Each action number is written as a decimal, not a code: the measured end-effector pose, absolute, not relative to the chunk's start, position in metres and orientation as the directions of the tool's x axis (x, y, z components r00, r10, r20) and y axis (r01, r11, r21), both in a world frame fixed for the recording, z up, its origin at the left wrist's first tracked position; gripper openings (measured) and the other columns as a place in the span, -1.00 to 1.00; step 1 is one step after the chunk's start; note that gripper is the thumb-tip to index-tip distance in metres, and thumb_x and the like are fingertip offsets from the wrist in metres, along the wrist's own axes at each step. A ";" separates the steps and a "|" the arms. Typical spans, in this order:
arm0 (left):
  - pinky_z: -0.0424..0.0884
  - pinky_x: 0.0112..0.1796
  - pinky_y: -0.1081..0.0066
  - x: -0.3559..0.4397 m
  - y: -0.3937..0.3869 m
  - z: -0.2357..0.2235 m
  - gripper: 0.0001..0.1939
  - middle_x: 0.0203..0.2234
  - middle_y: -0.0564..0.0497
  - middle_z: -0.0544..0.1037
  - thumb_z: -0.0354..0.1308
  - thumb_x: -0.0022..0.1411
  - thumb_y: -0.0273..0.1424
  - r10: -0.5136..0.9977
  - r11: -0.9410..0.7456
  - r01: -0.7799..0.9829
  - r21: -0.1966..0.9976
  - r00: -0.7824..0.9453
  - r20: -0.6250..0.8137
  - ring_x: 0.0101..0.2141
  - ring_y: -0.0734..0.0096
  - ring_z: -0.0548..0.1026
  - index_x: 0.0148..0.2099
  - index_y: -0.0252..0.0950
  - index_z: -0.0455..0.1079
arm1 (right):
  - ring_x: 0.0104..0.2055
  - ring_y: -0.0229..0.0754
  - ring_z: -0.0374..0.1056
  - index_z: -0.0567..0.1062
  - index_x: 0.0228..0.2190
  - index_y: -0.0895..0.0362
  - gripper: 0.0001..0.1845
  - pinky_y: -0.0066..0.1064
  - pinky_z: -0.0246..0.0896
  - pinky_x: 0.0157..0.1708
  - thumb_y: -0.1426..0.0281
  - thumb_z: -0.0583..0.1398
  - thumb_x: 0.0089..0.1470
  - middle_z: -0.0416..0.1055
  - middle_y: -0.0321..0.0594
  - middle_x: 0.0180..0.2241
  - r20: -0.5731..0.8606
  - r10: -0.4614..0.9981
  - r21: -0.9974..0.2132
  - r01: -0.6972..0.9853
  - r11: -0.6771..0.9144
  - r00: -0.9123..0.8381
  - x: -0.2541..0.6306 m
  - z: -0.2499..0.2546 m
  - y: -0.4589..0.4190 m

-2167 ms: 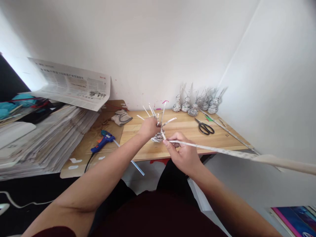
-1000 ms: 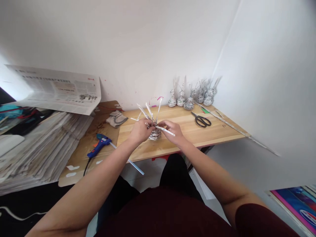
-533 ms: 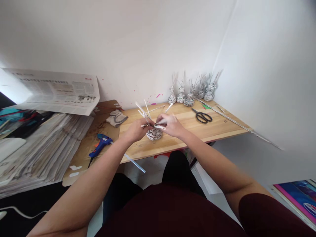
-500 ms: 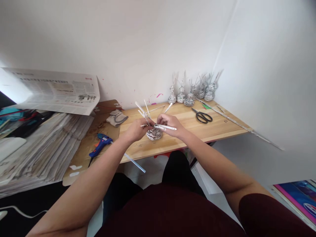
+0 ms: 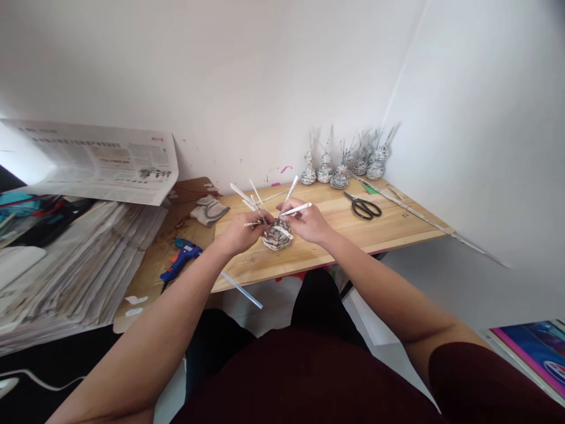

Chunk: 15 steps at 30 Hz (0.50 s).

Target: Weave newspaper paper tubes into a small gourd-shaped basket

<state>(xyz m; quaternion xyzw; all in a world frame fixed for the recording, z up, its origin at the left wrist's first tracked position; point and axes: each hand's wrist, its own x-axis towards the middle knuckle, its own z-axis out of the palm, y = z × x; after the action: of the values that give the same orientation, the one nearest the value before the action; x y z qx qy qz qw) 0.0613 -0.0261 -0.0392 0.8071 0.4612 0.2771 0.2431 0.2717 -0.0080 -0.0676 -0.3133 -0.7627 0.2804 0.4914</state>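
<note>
Fingers of the left hand (image 5: 242,231) pinch the left side of a small, round, grey-and-white basket of woven newspaper tubes (image 5: 277,238), near the front edge of the pale wooden tabletop (image 5: 247,268). The right hand (image 5: 308,225) grasps a slim white paper tube (image 5: 302,208) at the basket's right. Wood spans the stretch from there to the black-handled scissors (image 5: 364,206), well apart. Leftward, a translucent, thin rod (image 5: 242,290) juts past the front edge. Half a second ago, the tube over the right hand sloped down; now it tilts up, and more of the basket shows.
</note>
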 end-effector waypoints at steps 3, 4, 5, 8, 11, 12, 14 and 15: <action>0.41 -0.30 0.44 0.061 -0.026 -0.038 -0.88 -0.44 0.05 0.57 0.13 0.18 -0.40 0.876 -0.467 0.613 0.638 0.420 0.237 -0.43 0.44 0.50 -0.24 -0.27 0.46 | -0.22 -0.17 0.44 0.44 -0.38 0.12 -0.89 -0.35 0.30 -0.23 0.34 0.25 0.07 0.51 -0.20 -0.27 0.531 0.782 -0.801 0.107 0.589 -0.327 0.268 -0.070 -0.005; 0.41 -0.30 0.44 0.060 -0.025 -0.037 -0.88 -0.44 0.05 0.57 0.12 0.18 -0.39 0.872 -0.473 0.610 0.636 0.429 0.237 -0.44 0.44 0.50 -0.24 -0.27 0.46 | -0.23 -0.17 0.44 0.44 -0.38 0.12 -0.88 -0.35 0.31 -0.22 0.32 0.24 0.07 0.50 -0.20 -0.28 0.536 0.777 -0.805 0.077 0.588 -0.331 0.266 -0.071 -0.004; 0.41 -0.31 0.44 0.060 -0.025 -0.037 -0.89 -0.45 0.06 0.56 0.12 0.19 -0.39 0.867 -0.480 0.608 0.632 0.441 0.234 -0.44 0.44 0.49 -0.25 -0.26 0.45 | -0.23 -0.17 0.44 0.44 -0.37 0.12 -0.87 -0.34 0.32 -0.21 0.31 0.24 0.08 0.50 -0.20 -0.28 0.548 0.766 -0.801 0.052 0.596 -0.335 0.265 -0.071 -0.004; 0.40 -0.33 0.43 0.058 -0.022 -0.037 -0.87 -0.46 0.08 0.55 0.08 0.20 -0.40 0.851 -0.500 0.607 0.617 0.476 0.220 -0.46 0.44 0.49 -0.25 -0.25 0.44 | -0.23 -0.17 0.43 0.43 -0.37 0.11 -0.85 -0.31 0.31 -0.15 0.29 0.24 0.10 0.49 -0.21 -0.30 0.588 0.733 -0.777 0.015 0.630 -0.341 0.261 -0.076 -0.003; 0.42 -0.32 0.42 0.056 -0.020 -0.041 -0.86 -0.43 0.07 0.57 0.06 0.23 -0.39 0.835 -0.531 0.591 0.607 0.485 0.258 -0.43 0.41 0.51 -0.23 -0.24 0.43 | -0.31 -0.21 0.37 0.41 -0.35 0.11 -0.84 -0.35 0.30 -0.26 0.27 0.22 0.12 0.42 -0.26 -0.35 0.578 0.756 -0.792 0.013 0.611 -0.309 0.257 -0.081 -0.002; 0.43 -0.30 0.42 0.056 -0.020 -0.043 -0.86 -0.40 0.05 0.58 0.07 0.24 -0.38 0.827 -0.548 0.578 0.605 0.485 0.285 -0.40 0.40 0.52 -0.20 -0.24 0.44 | -0.33 -0.22 0.35 0.40 -0.35 0.10 -0.84 -0.37 0.29 -0.30 0.26 0.22 0.12 0.39 -0.28 -0.37 0.565 0.774 -0.806 0.011 0.592 -0.286 0.256 -0.083 -0.001; 0.45 -0.27 0.42 0.056 -0.021 -0.048 -0.84 -0.33 0.02 0.60 0.09 0.25 -0.36 0.808 -0.580 0.539 0.611 0.474 0.350 -0.33 0.38 0.54 -0.15 -0.24 0.44 | -0.35 -0.22 0.33 0.38 -0.33 0.09 -0.83 -0.39 0.29 -0.34 0.26 0.21 0.11 0.35 -0.31 -0.41 0.538 0.807 -0.831 0.007 0.556 -0.243 0.254 -0.087 0.000; 0.45 -0.27 0.43 0.056 -0.021 -0.051 -0.82 -0.31 0.01 0.60 0.10 0.25 -0.35 0.802 -0.590 0.517 0.621 0.464 0.376 -0.32 0.38 0.54 -0.13 -0.24 0.44 | -0.35 -0.22 0.33 0.37 -0.33 0.09 -0.83 -0.39 0.29 -0.35 0.25 0.21 0.11 0.34 -0.32 -0.42 0.528 0.818 -0.839 0.006 0.544 -0.229 0.253 -0.088 0.001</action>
<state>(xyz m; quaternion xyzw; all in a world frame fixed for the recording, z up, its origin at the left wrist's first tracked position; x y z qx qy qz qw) 0.0561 -0.0213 -0.0509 0.8279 0.3983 0.3309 0.2157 0.2532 0.0010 -0.0881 -0.2984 -0.6896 0.3728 0.5445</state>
